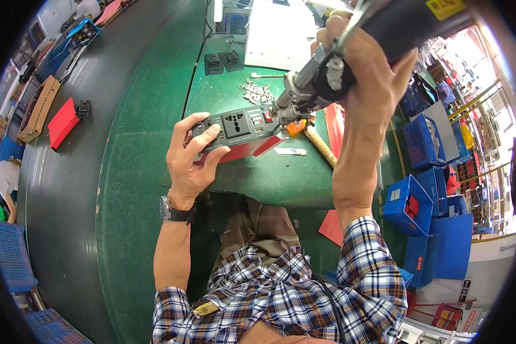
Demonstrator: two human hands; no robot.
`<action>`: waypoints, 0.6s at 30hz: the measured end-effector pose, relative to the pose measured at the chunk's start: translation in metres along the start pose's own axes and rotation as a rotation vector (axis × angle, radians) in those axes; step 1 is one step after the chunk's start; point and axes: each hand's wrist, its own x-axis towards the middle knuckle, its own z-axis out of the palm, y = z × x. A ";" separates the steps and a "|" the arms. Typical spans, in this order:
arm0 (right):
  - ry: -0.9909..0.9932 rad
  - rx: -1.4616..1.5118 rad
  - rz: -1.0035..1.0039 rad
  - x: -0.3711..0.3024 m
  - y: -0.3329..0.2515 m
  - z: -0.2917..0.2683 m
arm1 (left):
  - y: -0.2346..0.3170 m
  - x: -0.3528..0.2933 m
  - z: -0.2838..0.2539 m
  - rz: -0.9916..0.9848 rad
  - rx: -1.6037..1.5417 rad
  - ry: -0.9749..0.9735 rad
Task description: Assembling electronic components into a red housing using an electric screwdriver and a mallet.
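Green bench (269, 184) — left hand (192, 157) pinches a socketed box (237, 126), right hand (372, 71) wraps a black tool (400, 30).

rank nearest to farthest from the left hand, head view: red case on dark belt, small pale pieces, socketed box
1. Socketed box, in the left hand
2. Small pale pieces, beyond the box, on the table
3. Red case, left, on the dark belt

Stretches away on both sides — lit hard from the right.
Sets a green bench (135, 155) beside a long dark belt (63, 189); shows green floor (389, 172) with a yellow line (399, 148) to the right, racks (481, 143) against white glare (467, 51) beyond — and a pale wall (57, 20) upper left.
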 end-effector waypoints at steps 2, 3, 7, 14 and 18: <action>-0.168 -0.322 0.035 0.014 0.003 -0.012 | 0.000 0.001 -0.003 0.018 0.026 0.003; -0.066 -0.579 -0.284 0.016 0.011 -0.021 | 0.003 0.003 -0.002 -0.016 -0.028 0.005; -0.251 0.214 -0.119 0.054 -0.037 -0.031 | 0.013 0.004 0.005 -0.105 -0.141 0.036; -0.383 0.073 -0.237 0.000 -0.033 0.043 | 0.008 -0.002 0.001 -0.146 -0.213 0.105; -0.435 0.174 -0.180 -0.014 -0.017 0.061 | 0.008 -0.005 0.006 -0.203 -0.307 0.129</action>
